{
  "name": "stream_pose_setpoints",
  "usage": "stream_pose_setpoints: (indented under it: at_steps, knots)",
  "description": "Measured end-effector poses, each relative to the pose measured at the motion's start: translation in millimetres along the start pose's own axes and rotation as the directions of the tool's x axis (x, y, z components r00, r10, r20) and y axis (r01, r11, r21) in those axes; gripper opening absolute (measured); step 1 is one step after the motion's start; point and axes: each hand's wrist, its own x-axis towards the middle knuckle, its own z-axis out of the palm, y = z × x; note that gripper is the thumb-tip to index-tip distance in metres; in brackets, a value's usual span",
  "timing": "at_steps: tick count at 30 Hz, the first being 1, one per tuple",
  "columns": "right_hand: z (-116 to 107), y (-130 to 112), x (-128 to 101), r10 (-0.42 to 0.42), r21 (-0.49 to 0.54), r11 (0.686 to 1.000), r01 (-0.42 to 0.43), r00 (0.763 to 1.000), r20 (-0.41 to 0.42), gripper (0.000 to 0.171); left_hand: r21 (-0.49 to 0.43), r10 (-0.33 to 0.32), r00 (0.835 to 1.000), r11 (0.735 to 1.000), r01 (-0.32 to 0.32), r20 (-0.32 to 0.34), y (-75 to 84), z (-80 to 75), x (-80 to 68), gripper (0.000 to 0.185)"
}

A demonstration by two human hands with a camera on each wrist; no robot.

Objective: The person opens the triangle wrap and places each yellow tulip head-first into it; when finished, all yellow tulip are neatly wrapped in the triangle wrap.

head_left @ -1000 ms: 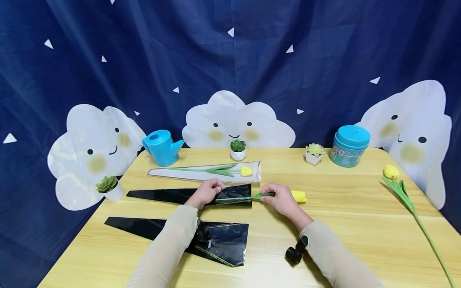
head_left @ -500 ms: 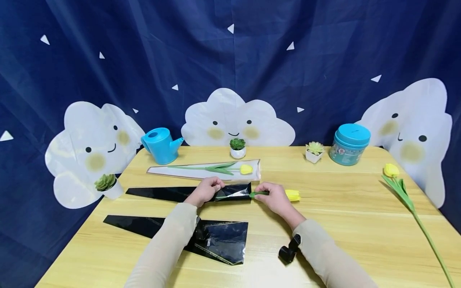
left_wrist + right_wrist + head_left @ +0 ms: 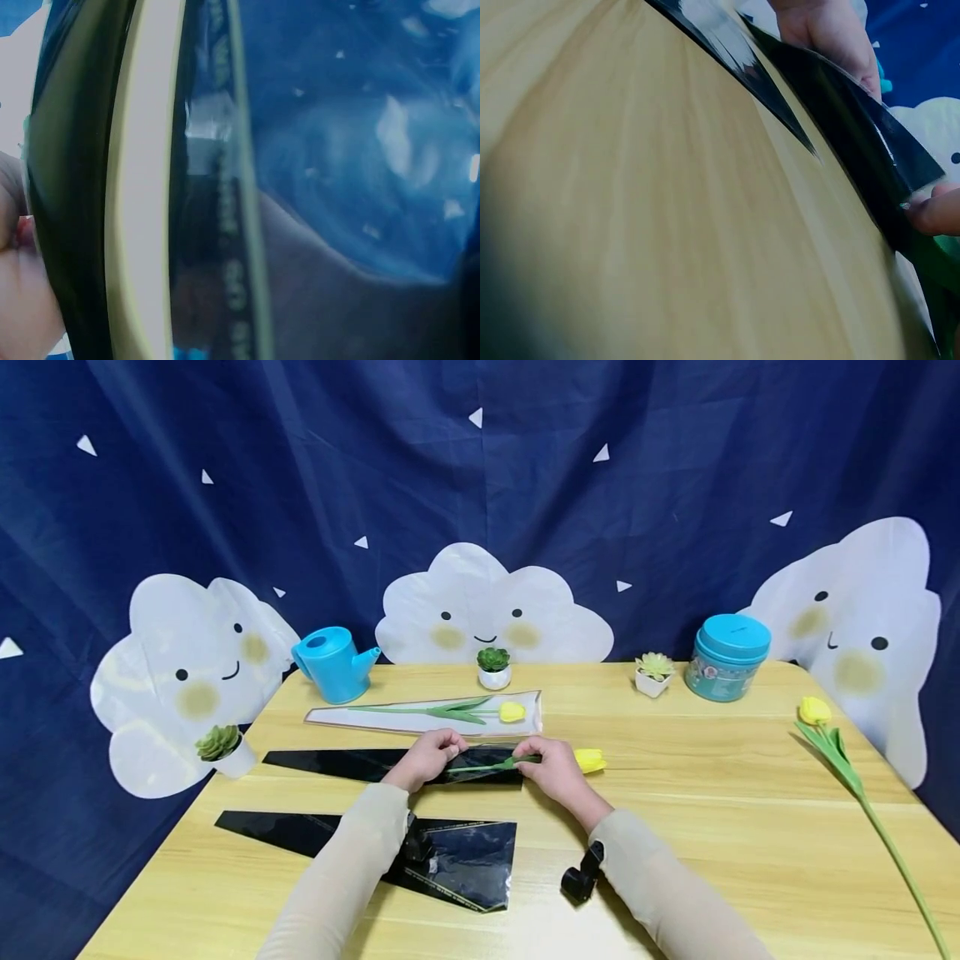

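Observation:
In the head view my left hand (image 3: 426, 758) pinches the upper film of a long black flower sleeve (image 3: 322, 764) near its wide mouth. My right hand (image 3: 553, 770) holds a yellow tulip (image 3: 591, 760) by its stem and leaves at that mouth. The green stem lies inside the sleeve under the clear film, and the bloom sticks out right of the hand. The right wrist view shows the black sleeve (image 3: 847, 124) between the left hand (image 3: 829, 37) and the right fingertips (image 3: 939, 212). Close up, the left wrist view is mostly filled by the other black sleeve's glossy film (image 3: 360, 150).
Nearer lies a second black sleeve (image 3: 472, 860), partly under the left forearm. Behind is a sleeved yellow tulip (image 3: 512, 712). Another tulip (image 3: 840, 760) lies at the right. A blue watering can (image 3: 333, 667), several potted succulents (image 3: 494, 668) and a blue-lidded jar (image 3: 727, 660) stand around.
My right hand has moved left with the tulip, so its stem and leaves reach further into the black sleeve. The left hand has stayed almost in place on the sleeve.

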Motion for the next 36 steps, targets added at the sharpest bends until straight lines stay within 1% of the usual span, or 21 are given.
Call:
stream_pose_setpoints:
  at_steps: [3,6,10,14,17,21,26,28,32,36]
  knots:
    - [0.4,-1.0,0.1,-0.005,-0.028,1.000,0.005,1.000,0.010,0.013,0.004,0.005,1.000,1.000,-0.005,-0.005,-1.9,0.5,1.1,0.018]
    - [-4.2,-2.4,1.0,0.002,-0.052,0.999,0.000,1.000,0.030,0.011,0.003,0.000,1.000,1.000,0.000,-0.010,-2.8,0.2,0.7,0.018]
    - [-18.1,-3.6,3.4,-0.032,-0.100,0.994,0.039,0.997,0.070,0.009,0.004,-0.010,1.000,1.000,0.010,-0.016,-3.0,-0.4,0.1,0.018]
    - [-35.7,-1.0,4.3,-0.084,-0.167,0.981,0.103,0.990,0.117,0.011,0.002,-0.002,1.000,1.000,0.002,-0.013,-4.0,0.0,1.2,0.018]
    - [-47.4,5.1,4.5,-0.106,-0.206,0.969,0.139,0.980,0.166,0.014,0.000,0.001,1.000,1.000,-0.001,-0.011,-4.2,0.2,1.5,0.017]
    - [-58.0,12.5,5.2,-0.105,-0.242,0.957,0.162,0.967,0.234,0.018,0.011,0.002,1.000,1.000,-0.002,-0.008,-2.7,-0.5,1.0,0.017]
    - [-62.4,16.1,4.8,-0.103,-0.263,0.946,0.192,0.943,0.317,0.013,0.047,-0.006,1.000,0.999,0.007,-0.008,1.0,-1.0,-0.8,0.018]
    - [-62.3,16.6,3.9,-0.105,-0.272,0.942,0.196,0.943,0.316,0.009,0.051,-0.012,1.000,0.999,0.012,-0.008,2.2,-1.1,-1.3,0.019]
    - [-60.5,18.6,1.0,-0.115,-0.280,0.942,0.187,0.960,0.254,0.007,0.054,-0.003,1.000,0.999,0.003,-0.015,2.0,1.0,-1.1,0.018]
    - [-57.3,19.3,-1.3,-0.135,-0.278,0.942,0.187,0.971,0.196,0.006,0.061,0.031,0.999,0.998,-0.028,-0.043,0.8,5.2,-0.3,0.018]
